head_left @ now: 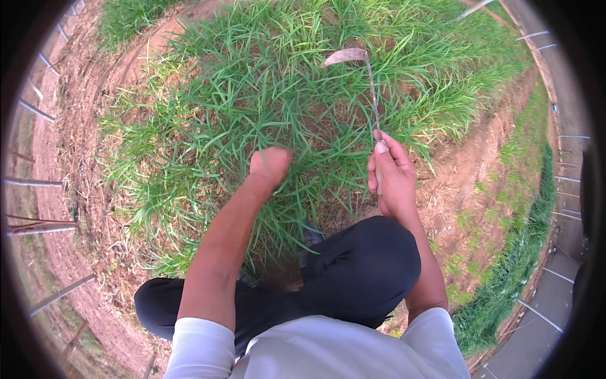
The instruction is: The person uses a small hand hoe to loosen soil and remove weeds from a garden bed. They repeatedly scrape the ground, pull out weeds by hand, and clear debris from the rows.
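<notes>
The person is wearing a plain white shirt [315, 354], its left sleeve [202, 347] and right sleeve [432, 335] both ending short and leaving the forearms [221, 234] bare. Just beyond the shirt, black trousers [353, 271] are covering both knees, their cloth creasing in soft folds. Farther beyond the shirt, dark greyish footwear [310, 237] is partly showing. The left hand [272, 165] and right hand [394, 170] are showing bare.

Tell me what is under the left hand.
Green grass shows around the left hand; what lies directly beneath, and whether it grips any, is hidden.
</notes>
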Tool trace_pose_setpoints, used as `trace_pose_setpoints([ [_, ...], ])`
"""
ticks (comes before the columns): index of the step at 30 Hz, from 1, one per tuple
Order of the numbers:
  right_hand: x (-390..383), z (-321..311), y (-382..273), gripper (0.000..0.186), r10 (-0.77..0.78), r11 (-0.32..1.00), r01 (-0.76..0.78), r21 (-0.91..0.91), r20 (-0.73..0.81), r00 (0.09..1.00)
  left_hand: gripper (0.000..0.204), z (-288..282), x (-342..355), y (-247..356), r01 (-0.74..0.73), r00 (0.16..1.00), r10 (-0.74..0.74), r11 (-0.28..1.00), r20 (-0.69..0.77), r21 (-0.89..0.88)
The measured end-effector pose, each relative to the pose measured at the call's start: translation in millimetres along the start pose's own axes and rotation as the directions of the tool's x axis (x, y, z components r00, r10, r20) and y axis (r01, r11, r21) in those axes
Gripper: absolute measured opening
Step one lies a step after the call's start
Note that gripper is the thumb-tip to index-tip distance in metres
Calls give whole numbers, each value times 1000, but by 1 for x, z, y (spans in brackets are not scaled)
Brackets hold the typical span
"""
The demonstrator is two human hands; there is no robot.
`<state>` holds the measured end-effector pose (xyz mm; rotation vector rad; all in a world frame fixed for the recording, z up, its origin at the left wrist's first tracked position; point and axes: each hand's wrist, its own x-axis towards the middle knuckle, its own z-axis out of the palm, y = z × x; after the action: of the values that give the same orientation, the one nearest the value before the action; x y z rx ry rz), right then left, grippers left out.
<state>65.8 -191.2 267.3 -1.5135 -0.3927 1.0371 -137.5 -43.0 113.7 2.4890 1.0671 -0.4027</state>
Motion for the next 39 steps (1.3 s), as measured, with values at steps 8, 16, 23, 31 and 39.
trace_pose_setpoints([
  [8,8,5,3,36,15,1000,-15,11,10,1000,15,-64,-43,-47,-127,979,39,885,-200,-448],
  [16,10,17,8,36,34,999,-35,38,34,999,15,-160,-239,-190,426,847,-514,499,139,-754],
  [23,20,28,20,38,49,995,-58,85,95,994,57,-18,-574,-425,899,431,-875,398,-220,181],
  [31,25,60,0,45,-39,986,71,-151,211,977,23,-112,-347,-240,437,839,-460,888,-291,-145],
  [39,12,121,-86,43,-183,625,555,-549,589,787,27,-197,-235,-69,-73,913,41,995,-405,-64],
])
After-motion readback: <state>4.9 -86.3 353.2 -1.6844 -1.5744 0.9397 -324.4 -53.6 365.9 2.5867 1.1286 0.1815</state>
